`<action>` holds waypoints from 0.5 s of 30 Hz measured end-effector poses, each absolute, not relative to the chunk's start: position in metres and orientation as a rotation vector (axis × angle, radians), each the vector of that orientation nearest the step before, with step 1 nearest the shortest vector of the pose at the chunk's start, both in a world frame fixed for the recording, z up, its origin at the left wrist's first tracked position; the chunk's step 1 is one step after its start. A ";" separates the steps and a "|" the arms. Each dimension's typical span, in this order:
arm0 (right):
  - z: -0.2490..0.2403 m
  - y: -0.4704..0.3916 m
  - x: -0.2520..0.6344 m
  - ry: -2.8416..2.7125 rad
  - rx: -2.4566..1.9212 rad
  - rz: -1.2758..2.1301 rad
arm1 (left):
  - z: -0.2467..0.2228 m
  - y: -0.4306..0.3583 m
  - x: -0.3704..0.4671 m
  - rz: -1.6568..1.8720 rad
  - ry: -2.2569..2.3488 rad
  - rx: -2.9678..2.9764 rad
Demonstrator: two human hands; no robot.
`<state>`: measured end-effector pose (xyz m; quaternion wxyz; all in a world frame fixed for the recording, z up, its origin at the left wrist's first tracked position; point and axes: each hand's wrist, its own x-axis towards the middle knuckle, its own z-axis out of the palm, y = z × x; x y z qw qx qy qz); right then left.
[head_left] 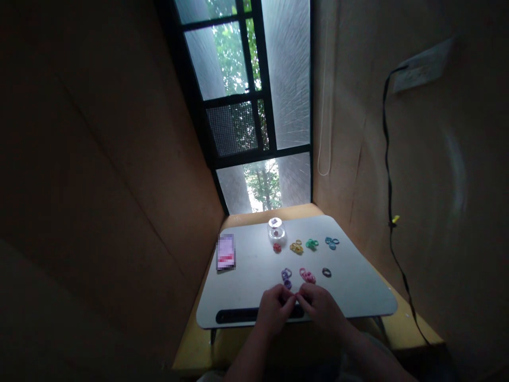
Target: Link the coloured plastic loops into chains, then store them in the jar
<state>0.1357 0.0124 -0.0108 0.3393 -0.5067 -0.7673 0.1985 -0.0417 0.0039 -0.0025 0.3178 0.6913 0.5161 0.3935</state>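
Observation:
My left hand point(274, 309) and my right hand point(321, 307) meet above the near edge of the white table point(250, 281). Both are closed, thumbs and fingertips pinched together around something tiny and reddish that I cannot make out. Just beyond the fingertips lie small ring-shaped hair ties, sorted by colour: a purple group point(286, 277), a pink group point(307, 275) and a dark one point(326, 272). Farther back sit a red group point(277, 248), a yellow group point(296, 246), a green group point(312, 244) and a blue group point(332, 243).
A clear round jar point(277, 232) stands at the back of the table. On the left lies a blurred pink and lilac pack point(226, 252). A dark slot point(236, 316) runs along the near edge. Walls flank both sides; a black cable point(389, 180) hangs on the right.

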 end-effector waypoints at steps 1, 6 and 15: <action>-0.011 0.012 0.136 -2.003 -1.315 0.513 | -0.002 0.004 -0.042 1.040 1.353 1.814; -0.011 0.012 0.136 -2.010 -1.304 0.507 | 0.000 0.003 -0.041 1.058 1.296 1.801; -0.007 0.009 0.136 -2.030 -1.321 0.480 | 0.003 0.002 -0.041 1.014 1.341 1.826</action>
